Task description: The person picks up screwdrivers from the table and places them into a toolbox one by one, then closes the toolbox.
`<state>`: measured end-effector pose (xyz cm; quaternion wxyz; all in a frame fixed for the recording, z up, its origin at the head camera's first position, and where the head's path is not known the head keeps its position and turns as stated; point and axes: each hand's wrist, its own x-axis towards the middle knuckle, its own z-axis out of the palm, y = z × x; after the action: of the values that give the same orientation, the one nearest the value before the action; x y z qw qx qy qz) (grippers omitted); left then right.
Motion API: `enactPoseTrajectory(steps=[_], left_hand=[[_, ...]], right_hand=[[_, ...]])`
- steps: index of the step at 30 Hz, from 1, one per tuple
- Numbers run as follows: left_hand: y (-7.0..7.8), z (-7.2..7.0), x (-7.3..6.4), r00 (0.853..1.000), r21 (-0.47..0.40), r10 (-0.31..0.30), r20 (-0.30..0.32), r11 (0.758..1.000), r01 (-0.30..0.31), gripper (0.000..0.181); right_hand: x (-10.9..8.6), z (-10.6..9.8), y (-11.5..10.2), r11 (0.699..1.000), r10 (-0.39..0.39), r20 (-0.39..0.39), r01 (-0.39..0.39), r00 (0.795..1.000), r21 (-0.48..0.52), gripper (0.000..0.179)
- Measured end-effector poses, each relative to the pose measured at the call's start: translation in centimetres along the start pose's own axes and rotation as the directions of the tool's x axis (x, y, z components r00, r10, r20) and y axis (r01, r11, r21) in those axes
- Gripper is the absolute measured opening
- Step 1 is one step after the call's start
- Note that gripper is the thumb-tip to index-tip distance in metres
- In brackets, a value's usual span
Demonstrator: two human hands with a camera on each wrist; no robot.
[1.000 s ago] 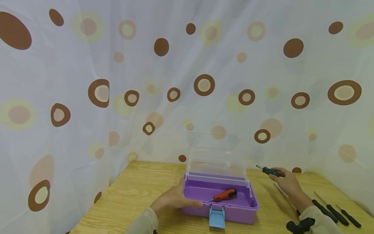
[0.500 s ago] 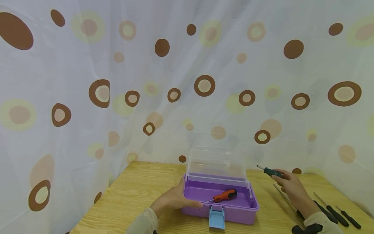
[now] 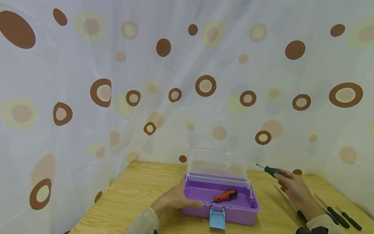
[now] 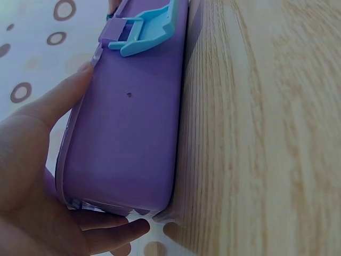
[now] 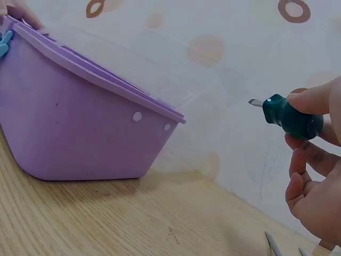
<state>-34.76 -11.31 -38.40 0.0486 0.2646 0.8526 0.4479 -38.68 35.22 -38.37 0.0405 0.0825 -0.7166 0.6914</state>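
Pinches a green screwdriver [image 5: 292, 118] above the counter [image 3: 143, 182] with right fingers [image 5: 316, 156]; grips a purple box [image 4: 128, 138] with left fingers [image 4: 118, 236].

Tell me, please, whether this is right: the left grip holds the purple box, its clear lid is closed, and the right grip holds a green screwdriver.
Only the clear lid is misread: the head view shows it raised open at the back of the purple box, not closed. The left grip does hold the box, and the right grip holds a green screwdriver.
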Motion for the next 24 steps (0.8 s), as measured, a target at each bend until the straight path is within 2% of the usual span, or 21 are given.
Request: enactPoseTrajectory(steps=[9,16,24], left_hand=[[0.0,0.0,0.0,1.000,0.006,0.016,0.004,1.000,-0.016,0.130],[0.0,0.1,0.1,1.000,0.003,0.018,-0.002,1.000,-0.018,0.128],[0.1,0.0,-0.1,1.000,0.007,0.009,-0.003,1.000,-0.009,0.131]], right_hand=[[-0.3,0.8,-0.6,0.988,-0.081,0.065,0.072,0.995,0.135,0.024],[0.0,1.6,-0.9,0.967,-0.124,0.136,0.089,0.983,0.238,0.028],[0.0,2.6,-1.6,0.986,-0.101,0.140,0.080,0.985,0.147,0.025]])
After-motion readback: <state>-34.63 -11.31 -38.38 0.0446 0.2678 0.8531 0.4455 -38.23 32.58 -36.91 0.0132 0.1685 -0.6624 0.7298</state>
